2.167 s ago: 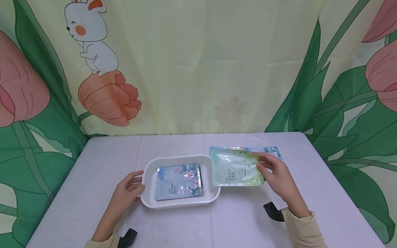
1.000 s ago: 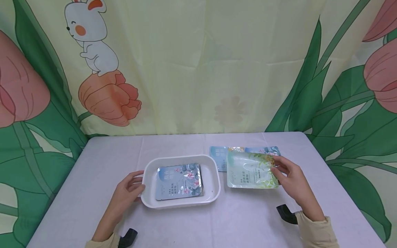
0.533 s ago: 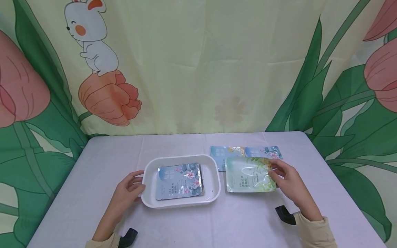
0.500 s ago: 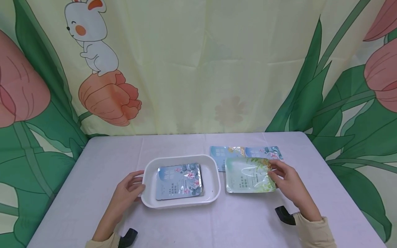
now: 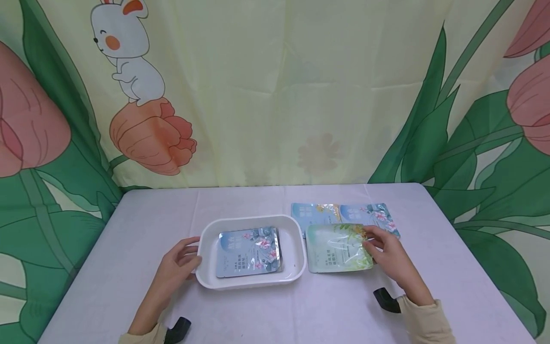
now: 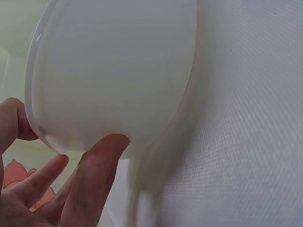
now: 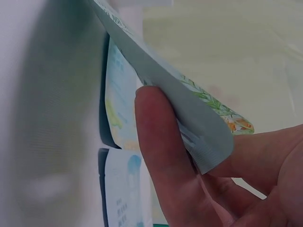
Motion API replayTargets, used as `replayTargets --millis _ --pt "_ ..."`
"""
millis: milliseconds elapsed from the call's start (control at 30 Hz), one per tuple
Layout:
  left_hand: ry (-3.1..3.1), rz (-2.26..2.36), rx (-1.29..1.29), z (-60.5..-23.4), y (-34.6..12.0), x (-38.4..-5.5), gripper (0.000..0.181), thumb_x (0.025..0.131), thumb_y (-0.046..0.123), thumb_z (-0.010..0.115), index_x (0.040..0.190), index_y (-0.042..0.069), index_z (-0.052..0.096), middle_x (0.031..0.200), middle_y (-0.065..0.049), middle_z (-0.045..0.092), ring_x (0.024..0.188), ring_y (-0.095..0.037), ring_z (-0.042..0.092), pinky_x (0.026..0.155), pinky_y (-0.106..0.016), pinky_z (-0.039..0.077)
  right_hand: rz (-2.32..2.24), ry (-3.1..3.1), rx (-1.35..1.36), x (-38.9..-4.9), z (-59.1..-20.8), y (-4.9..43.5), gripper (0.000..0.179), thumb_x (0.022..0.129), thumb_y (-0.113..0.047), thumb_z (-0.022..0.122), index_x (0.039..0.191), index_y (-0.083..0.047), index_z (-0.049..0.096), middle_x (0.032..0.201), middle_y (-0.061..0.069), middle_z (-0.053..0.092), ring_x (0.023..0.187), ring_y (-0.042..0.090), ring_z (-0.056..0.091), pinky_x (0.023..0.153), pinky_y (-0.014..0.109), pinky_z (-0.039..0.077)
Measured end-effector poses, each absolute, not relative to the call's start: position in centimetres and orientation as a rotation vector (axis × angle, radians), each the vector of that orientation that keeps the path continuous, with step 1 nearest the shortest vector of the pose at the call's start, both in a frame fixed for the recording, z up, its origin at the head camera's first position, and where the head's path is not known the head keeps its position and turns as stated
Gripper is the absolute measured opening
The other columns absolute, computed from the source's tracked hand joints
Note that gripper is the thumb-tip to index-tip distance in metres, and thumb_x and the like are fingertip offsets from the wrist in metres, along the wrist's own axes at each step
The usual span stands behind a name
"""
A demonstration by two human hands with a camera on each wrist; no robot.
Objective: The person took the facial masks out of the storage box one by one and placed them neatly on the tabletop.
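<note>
My right hand point(image 5: 388, 251) pinches the right edge of a pale green sheet mask packet point(image 5: 337, 248), thumb on one face and fingers on the other. In the right wrist view, this green packet point(image 7: 189, 113) stands tilted off the cloth. Just left of it is a white tray point(image 5: 249, 285), its near wall facing me. One blue floral packet point(image 5: 247, 253) lies inside, with another packet's edge peeking out beneath. My left hand point(image 5: 176, 263) holds the tray's left end. The left wrist view has the thumb point(image 6: 102, 161) against the white tray's outer wall point(image 6: 118, 71).
Two blue packets lie side by side behind the green one: a left packet point(image 5: 311, 213) with yellow print and a right packet point(image 5: 369, 214) with pink flowers. A white cloth point(image 5: 266, 317) covers the table. A printed curtain point(image 5: 275, 95) hangs behind its far edge.
The green packet has moved right from over the tray's right rim, then lower and slightly back left, uncovering more of the rear packets. The left hand and tray have stayed put.
</note>
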State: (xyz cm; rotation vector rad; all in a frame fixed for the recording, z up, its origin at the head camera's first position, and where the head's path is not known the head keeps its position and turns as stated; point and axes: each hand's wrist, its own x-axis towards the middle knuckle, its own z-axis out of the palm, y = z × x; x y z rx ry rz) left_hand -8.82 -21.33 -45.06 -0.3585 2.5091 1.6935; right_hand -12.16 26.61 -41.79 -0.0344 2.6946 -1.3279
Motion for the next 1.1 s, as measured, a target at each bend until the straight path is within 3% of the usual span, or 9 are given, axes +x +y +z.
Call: replayTargets --millis 167,400,633,1100 --pt "2.503 1.706 -0.346 -45.0 -21.3 -8.8 0.051 0.093 0.018 0.064 0.142 0.018 0.049 0.134 -0.018 0.059 0.114 -0.030 0.064 0.068 -0.030 0.059 -1.320 2.686 -0.026 -12.2 -42.3 26.3 0.046 0.098 -0.001 0.055 0.142 0.007 0.043 0.132 0.028 0.051 0.120 0.044 0.056 0.072 0.025 0.057" --pt "2.513 1.692 -0.359 -45.3 -21.3 -8.9 0.051 0.093 0.019 0.064 0.142 0.018 0.049 0.134 -0.018 0.059 0.112 -0.029 0.065 0.068 -0.031 0.059 -1.268 2.711 -0.020 -12.2 -42.9 25.7 0.046 0.097 -0.002 0.057 0.140 0.007 0.045 0.131 0.027 0.054 0.120 0.042 0.057 0.089 0.035 0.057" --pt "2.517 1.690 -0.364 -45.4 -21.3 -8.9 0.051 0.093 0.019 0.065 0.142 0.019 0.049 0.134 -0.017 0.059 0.112 -0.029 0.065 0.068 -0.031 0.059 -1.310 2.684 -0.037 -12.4 -43.3 25.4 0.047 0.096 -0.004 0.059 0.139 0.008 0.045 0.127 0.028 0.056 0.111 0.035 0.062 0.073 0.025 0.055" --pt "2.495 1.736 -0.328 -45.5 -21.5 -8.8 0.052 0.093 0.017 0.066 0.142 0.017 0.048 0.134 -0.018 0.059 0.111 -0.028 0.066 0.068 -0.030 0.059 -1.350 2.596 -0.007 -12.9 -44.9 24.7 0.048 0.094 -0.005 0.061 0.137 0.010 0.045 0.124 0.027 0.057 0.101 0.027 0.064 0.060 0.029 0.054"
